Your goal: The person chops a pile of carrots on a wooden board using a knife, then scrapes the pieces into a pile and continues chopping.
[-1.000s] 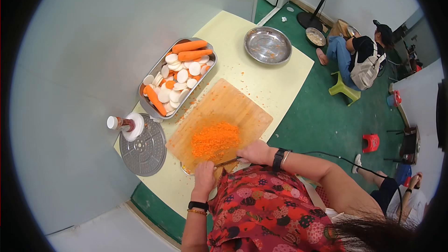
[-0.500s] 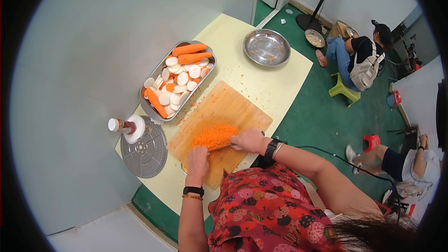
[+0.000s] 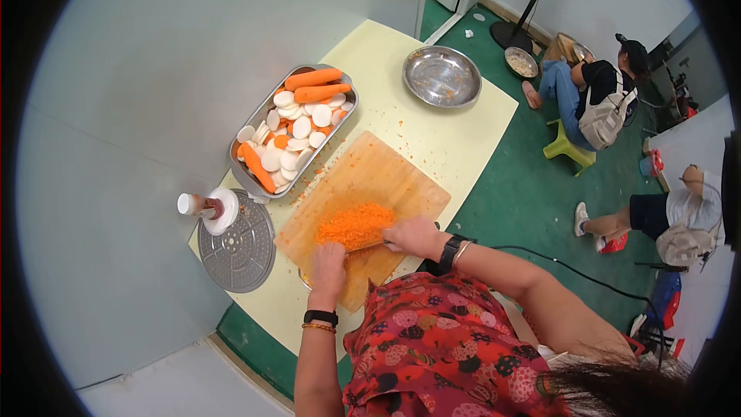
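Observation:
Finely chopped carrot (image 3: pixel 355 224) lies heaped on a wooden cutting board (image 3: pixel 409 181). Against the near side of the heap is a knife (image 3: pixel 366 245), its blade partly hidden by the carrot and my fingers. My right hand (image 3: pixel 413 236) is closed round the handle end of the knife. At the other end, the fingers of my left hand (image 3: pixel 328 264) are pressed together on the blade's tip. Beyond the board a metal tray (image 3: pixel 351 114) holds whole carrots (image 3: pixel 316 94) and white slices (image 3: pixel 302 128).
A steel bowl (image 3: pixel 441 77) stands at the table's far end. A grey perforated disc (image 3: pixel 238 251) and a white-capped bottle (image 3: pixel 199 205) are at the left. One person (image 3: pixel 594 93) sits on a green stool (image 3: pixel 570 151); another person (image 3: pixel 671 216) is at the right.
The person at the right has shifted from sitting low to a more raised posture, with the feet moved. Both my hands and the knife stay nearly where they were at the heap.

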